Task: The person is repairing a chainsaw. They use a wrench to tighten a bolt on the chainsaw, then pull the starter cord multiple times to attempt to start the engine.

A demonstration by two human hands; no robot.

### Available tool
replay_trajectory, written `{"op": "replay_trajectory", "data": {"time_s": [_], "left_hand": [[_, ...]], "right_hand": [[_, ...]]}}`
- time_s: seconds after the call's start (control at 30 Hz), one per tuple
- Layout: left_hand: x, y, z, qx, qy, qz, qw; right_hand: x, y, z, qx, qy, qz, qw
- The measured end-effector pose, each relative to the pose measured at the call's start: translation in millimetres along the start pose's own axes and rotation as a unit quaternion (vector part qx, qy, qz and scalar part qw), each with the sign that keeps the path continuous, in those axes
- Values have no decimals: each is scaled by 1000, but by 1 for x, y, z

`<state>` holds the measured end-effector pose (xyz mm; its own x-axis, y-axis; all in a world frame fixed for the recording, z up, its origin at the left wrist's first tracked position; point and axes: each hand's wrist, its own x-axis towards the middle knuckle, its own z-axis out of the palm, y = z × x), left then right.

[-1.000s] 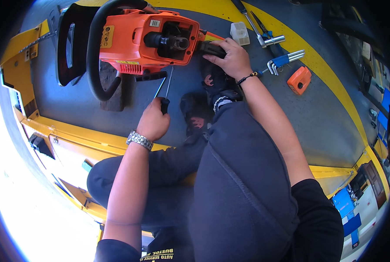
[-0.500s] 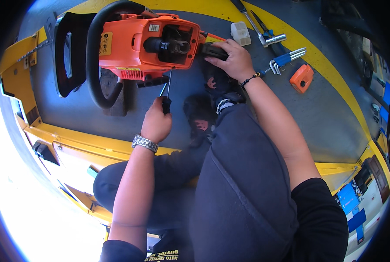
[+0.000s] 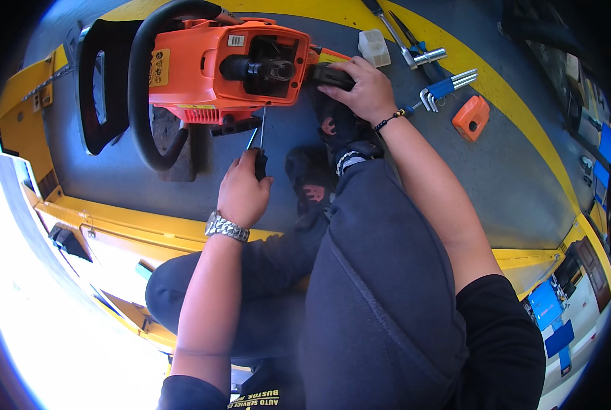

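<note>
An orange chainsaw (image 3: 213, 72) lies at the upper left, its black front handle and hand guard to the left. Its top cover is off, baring a dark recess with a black, round-ended part. My right hand (image 3: 365, 89) is wrapped round the chainsaw's black rear handle (image 3: 331, 76). Below the saw body, my left hand (image 3: 244, 190) grips a black-handled screwdriver (image 3: 260, 162) whose slim shaft points up to the lower edge of the orange housing. A second thin metal shaft shows beside it; its other end is hidden in my hand. I cannot tell whether the tip touches.
Right of the saw are a translucent plastic block (image 3: 374, 48), a socket wrench (image 3: 408, 55), a blue-held hex key set (image 3: 447, 89) and an orange cap-like part (image 3: 471, 117). A dark block (image 3: 179, 154) sits under the saw. My shoes (image 3: 312, 181) and yellow tray edges (image 3: 134, 225) are close.
The saw and the items around it appear slightly farther left and up in the picture. My left hand has rolled slightly round the screwdriver; my right hand keeps its grip.
</note>
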<state>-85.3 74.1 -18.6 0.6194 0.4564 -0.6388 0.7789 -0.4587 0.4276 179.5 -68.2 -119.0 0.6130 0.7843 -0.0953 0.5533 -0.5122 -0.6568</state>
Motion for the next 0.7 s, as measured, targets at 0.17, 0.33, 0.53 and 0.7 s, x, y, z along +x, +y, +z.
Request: {"op": "replay_trajectory", "data": {"time_s": [0.17,0.33,0.53,0.7], "left_hand": [[5,5,3,-18,8,-40,999],[7,2,0,10,20,-12,1000],[7,0,2,27,45,-5,999],[14,2,0,50,6,-53,997]], "right_hand": [[0,-1,-1,6,4,-3,1000],[-1,3,2,-8,15,1,1000],[-1,2,1,-12,12,4,1000],[-1,2,1,-5,14,4,1000]]}}
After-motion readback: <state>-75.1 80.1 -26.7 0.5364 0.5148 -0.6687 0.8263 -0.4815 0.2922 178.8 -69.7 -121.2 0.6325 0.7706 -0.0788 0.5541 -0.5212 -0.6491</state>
